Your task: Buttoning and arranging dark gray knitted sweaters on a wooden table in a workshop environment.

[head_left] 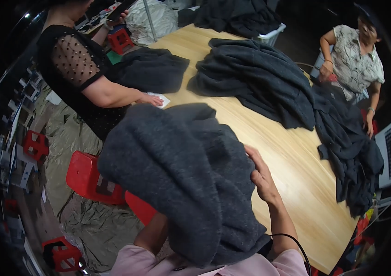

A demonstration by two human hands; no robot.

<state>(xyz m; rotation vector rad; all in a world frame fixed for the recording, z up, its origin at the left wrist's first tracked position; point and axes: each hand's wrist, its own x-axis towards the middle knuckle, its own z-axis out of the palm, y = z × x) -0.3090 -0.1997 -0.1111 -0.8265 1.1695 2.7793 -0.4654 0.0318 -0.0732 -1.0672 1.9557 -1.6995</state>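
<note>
While draped over the left arm, dark grey knit garment, right hand gripping its edge, left hand hidden, grip unclear

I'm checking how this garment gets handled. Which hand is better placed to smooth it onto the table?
Probably the right hand: it shows in full, pressed against the dark sweater's right edge just above the table. The left hand is hidden under the sweater, only its forearm showing.

Four red stools, two co-workers, one table.
</note>
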